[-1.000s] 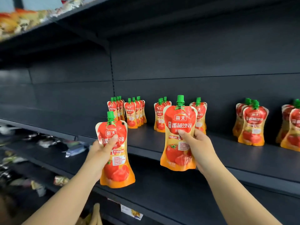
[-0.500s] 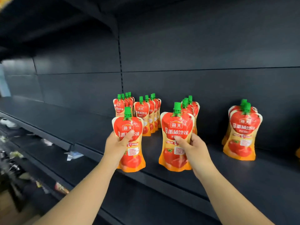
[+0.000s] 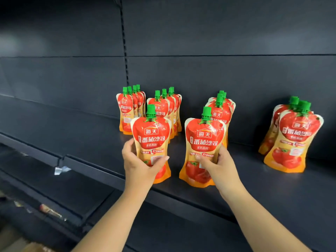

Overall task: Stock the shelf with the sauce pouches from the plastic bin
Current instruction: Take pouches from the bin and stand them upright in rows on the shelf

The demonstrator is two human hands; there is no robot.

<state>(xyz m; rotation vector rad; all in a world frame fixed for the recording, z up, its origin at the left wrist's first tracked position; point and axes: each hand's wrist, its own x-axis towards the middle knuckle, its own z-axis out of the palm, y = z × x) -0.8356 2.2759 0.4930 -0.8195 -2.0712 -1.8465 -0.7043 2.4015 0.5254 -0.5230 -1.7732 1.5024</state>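
head camera shows your left hand (image 3: 140, 166) wrapped round the left pouch (image 3: 151, 139) and your right hand (image 3: 220, 168) round the right pouch (image 3: 204, 142), both upright at the shelf (image 3: 254, 190) front, just ahead of the stocked rows (image 3: 163, 106).

**A:** What is standing at the back?

**B:** A dark back panel (image 3: 218, 30) is filling the upper view. A slotted upright (image 3: 124, 42) is running down it, left of centre, and a thin horizontal seam (image 3: 227, 55) is crossing it.

**A:** And what is lying lower down on the left?

**B:** A dark lower shelf (image 3: 81, 188) is jutting out there, with a small crumpled silvery scrap (image 3: 61, 170) lying towards its back. Below it, a reddish packet (image 3: 51, 212) is lying on a still lower level, too blurred for reading. Something tan (image 3: 31, 247) is showing in the bottom-left corner, and I am not managing to tell what it is.
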